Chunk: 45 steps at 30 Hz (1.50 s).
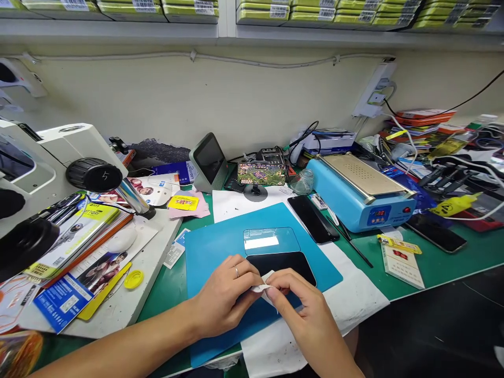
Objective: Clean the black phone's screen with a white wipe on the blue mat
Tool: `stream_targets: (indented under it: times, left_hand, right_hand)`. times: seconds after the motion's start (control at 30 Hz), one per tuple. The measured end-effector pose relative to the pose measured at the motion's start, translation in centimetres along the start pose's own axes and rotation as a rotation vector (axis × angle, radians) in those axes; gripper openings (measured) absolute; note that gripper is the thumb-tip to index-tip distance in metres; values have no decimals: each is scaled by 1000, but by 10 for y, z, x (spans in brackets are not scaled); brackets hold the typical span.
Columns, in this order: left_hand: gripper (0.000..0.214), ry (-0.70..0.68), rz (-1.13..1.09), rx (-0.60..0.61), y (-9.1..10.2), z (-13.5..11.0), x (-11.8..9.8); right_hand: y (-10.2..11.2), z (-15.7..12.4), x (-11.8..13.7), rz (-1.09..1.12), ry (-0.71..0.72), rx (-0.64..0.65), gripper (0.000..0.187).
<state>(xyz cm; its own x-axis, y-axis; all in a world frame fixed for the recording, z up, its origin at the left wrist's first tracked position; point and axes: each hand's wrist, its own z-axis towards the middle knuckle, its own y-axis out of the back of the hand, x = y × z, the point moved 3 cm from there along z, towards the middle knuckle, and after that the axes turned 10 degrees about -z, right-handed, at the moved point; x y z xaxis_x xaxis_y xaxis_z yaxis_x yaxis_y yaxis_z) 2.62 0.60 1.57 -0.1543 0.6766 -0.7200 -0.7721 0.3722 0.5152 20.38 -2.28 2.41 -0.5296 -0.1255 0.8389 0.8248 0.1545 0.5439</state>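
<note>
Both of my hands meet over the blue mat, pinching a small crumpled white piece (260, 287) that looks like a wipe or a paper packet; I cannot tell which. My left hand (226, 291), with a ring on one finger, grips its left side. On its right side are the thumb and fingers of my right hand (301, 302). Just beyond my fingers lies a phone with a dark screen (291, 263), partly covered by my hands. A clear glass sheet (271, 239) rests flat behind it on the blue mat (216, 236), reflecting white light.
A blue heating machine (342, 197) stands at the right, near a black phone (311, 218) and a thin black tool (356, 247). A small phone on a stand (262, 174) plays a game at the back. At the left is a microscope (94, 173) above stacked packages.
</note>
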Motion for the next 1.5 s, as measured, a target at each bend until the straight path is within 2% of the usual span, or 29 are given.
stream_targets:
  times: [0.1,0.23,0.5,0.6,0.7,0.77,0.8,0.87,0.93,1.03,1.1,1.23,1.4,1.5]
  left_hand:
    - [14,63,-10,-6,1,0,1]
    - [15,149,-6,-74,1,-2,6]
    - [17,317,21,-150,2,-1,10]
    - [18,348,21,-155,2,-2,10]
    - [10,349,19,-142,2,-2,10]
    - [7,337,17,-132,2,-2,11]
    - [11,330,18,-126,1,-2,11]
    - [24,322,22,-117,1,-2,12]
    - [34,321,22,-113,1,-2,13]
    - [39,330,10,-105,1,-3,13]
    - [39,341,1,-96,1,-4,13]
    - [38,353,-16,-107,3,-3,10]
    - [39,342,-57,-128,6,0,6]
    - [39,347,-57,-134,7,0,7]
  right_hand:
    - [5,-1,-1,10,-82,-14,34]
    - [12,3,-5,-22,-155,-29,36]
    - [30,16,-10,-249,-53,-78,34]
    - [38,23,-15,-396,54,-170,30]
    - [44,23,-17,-608,229,-424,23]
    - [39,17,-14,-670,370,-551,19]
    - [32,12,-12,-673,442,-559,18]
    - [14,4,-8,-689,561,-492,21]
    - [-6,-1,-8,-791,602,-369,35]
    - [-25,-3,-20,-996,571,-237,73]
    - [-27,-1,-31,-1068,538,-203,87]
    - [-22,7,-40,-1065,447,-142,91]
    - [-38,24,-18,-934,376,146,95]
    - [-45,25,-13,-891,398,184,99]
